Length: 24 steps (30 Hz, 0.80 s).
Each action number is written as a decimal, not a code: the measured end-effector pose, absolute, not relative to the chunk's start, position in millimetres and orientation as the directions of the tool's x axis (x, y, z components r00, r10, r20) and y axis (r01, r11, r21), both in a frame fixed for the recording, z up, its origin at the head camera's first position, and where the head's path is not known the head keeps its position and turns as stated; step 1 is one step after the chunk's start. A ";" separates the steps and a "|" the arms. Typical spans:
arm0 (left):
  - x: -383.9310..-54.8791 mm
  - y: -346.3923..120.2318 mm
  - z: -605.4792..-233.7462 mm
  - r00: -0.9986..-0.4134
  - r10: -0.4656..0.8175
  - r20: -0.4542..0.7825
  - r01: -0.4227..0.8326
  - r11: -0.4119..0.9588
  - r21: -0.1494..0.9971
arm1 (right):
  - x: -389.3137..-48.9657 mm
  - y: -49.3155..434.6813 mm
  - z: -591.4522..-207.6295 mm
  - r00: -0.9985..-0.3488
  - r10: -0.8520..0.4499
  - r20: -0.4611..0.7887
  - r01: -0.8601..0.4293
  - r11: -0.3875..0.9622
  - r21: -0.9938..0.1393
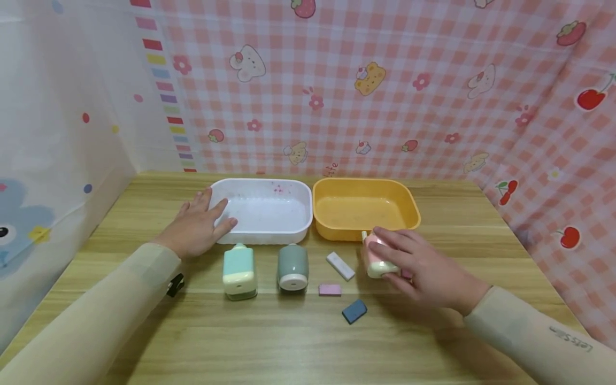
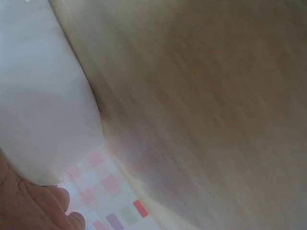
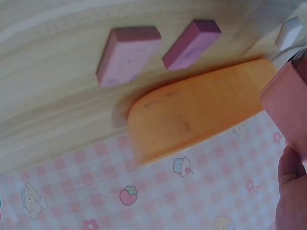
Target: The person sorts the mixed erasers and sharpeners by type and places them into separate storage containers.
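My right hand (image 1: 430, 267) grips a pink and cream pencil sharpener (image 1: 375, 259), in front of the yellow-orange bin (image 1: 332, 234). In the right wrist view the pink sharpener (image 3: 288, 103) is at the right edge with a fingertip (image 3: 290, 167) against it. My left hand (image 1: 192, 227) has its fingers spread at the left rim of the white bin (image 1: 262, 237). From the left wrist, fingers (image 2: 41, 206) show beside the white bin's wall (image 2: 48, 105). A mint sharpener (image 1: 239, 270) and a grey-green sharpener (image 1: 293, 267) stand before the white bin.
A white eraser (image 1: 340, 266), a pink eraser (image 1: 329, 290) and a blue eraser (image 1: 354, 311) lie on the wooden table. Two pink erasers, one lighter (image 3: 127, 57) and one darker (image 3: 192, 44), show near the orange bin. A small black object (image 1: 176, 285) lies by my left sleeve.
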<state>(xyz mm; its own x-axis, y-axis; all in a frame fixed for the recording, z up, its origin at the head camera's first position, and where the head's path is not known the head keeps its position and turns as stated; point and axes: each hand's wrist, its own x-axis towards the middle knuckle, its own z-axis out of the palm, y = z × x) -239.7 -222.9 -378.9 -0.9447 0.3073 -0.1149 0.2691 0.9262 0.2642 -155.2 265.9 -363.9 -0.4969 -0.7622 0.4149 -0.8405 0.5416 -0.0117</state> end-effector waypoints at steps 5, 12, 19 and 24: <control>-241.0 -223.8 -380.7 -0.947 0.301 -0.114 0.262 0.927 0.269 | -157.7 261.7 -356.6 -0.460 -0.764 0.452 -0.851 0.525 0.023; -241.8 -225.5 -383.0 -0.946 0.306 -0.105 0.268 0.923 0.275 | -160.4 255.7 -344.3 -0.469 -0.761 0.448 -0.849 0.528 0.008; -240.9 -225.3 -383.3 -0.945 0.309 -0.104 0.272 0.924 0.270 | -167.9 247.3 -337.5 -0.440 -0.778 0.450 -0.862 0.506 0.033; -240.2 -224.4 -382.0 -0.946 0.307 -0.102 0.271 0.925 0.266 | -174.6 237.6 -332.5 -0.419 -0.785 0.456 -0.868 0.493 0.052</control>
<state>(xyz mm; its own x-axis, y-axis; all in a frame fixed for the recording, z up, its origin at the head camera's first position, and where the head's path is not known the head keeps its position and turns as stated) -240.2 -224.4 -382.0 -0.9462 0.3070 -0.1024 0.2713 0.9249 0.2664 -174.6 237.6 -332.5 -0.4189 -0.7853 0.4558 -0.8683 0.4934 0.0521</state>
